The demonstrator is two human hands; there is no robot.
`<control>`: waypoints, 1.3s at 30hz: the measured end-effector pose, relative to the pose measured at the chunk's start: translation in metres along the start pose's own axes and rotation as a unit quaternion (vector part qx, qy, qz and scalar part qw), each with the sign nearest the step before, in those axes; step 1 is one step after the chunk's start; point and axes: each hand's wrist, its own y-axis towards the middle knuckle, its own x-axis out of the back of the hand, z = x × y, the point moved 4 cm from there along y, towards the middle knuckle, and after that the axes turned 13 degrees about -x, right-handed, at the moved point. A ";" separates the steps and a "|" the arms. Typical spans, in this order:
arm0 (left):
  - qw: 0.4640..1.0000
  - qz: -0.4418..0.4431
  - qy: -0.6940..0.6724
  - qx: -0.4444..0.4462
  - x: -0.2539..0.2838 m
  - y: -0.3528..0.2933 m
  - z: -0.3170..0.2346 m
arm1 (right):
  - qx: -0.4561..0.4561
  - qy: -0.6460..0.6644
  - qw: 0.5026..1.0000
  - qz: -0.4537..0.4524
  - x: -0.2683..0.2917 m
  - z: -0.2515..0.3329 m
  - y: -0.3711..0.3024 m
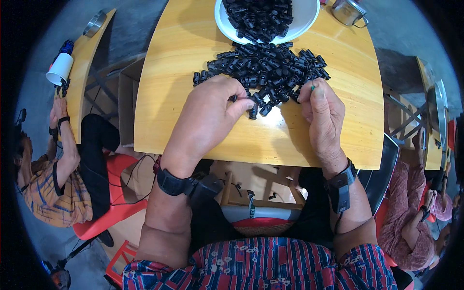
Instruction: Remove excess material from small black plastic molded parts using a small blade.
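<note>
A heap of small black cylindrical cord locks [270, 67] lies spread on the wooden table [183, 140]. At the heap's near left edge is my left hand [212, 108], thumb and forefinger closed on one black cord lock [233, 98], which the fingers partly hide. Just beside those fingertips a loose cord lock [253, 112] stands on the wood. By the heap's right side, my right hand [323, 106] pinches something thin with a small green bit [312, 88] showing at the thumb tip. A fine dark strand seems to run up from it; its kind cannot be made out.
A white basin [309, 19] holding more black cord locks stands at the table's far edge. A metal mug [349, 12] is at the far right corner. People sit at other tables on both sides; a white cup [61, 67] is in use at the left one.
</note>
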 end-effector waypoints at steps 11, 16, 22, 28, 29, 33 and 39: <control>0.856 -0.040 -0.493 0.148 -0.029 0.010 -0.009 | -0.067 0.041 0.995 0.056 -0.011 0.010 -0.007; 0.832 -0.014 -0.533 0.155 -0.038 0.012 -0.011 | -0.055 0.117 0.989 0.070 -0.014 0.012 -0.003; 0.785 -0.018 -0.594 0.172 -0.046 0.012 -0.013 | -0.082 0.168 0.974 0.127 -0.007 0.008 -0.001; 0.699 0.001 -0.686 0.203 -0.049 0.008 -0.016 | -0.157 0.289 0.928 0.176 -0.011 0.002 -0.001; 0.701 0.012 -0.685 0.195 -0.049 0.009 -0.016 | -0.164 0.315 0.915 0.193 -0.012 0.003 -0.001; 0.698 0.014 -0.691 0.187 -0.051 0.009 -0.016 | -0.157 0.345 0.900 0.216 -0.015 0.002 -0.001; 0.692 0.011 -0.693 0.202 -0.051 0.011 -0.013 | -0.147 0.311 0.920 0.188 -0.016 0.003 0.002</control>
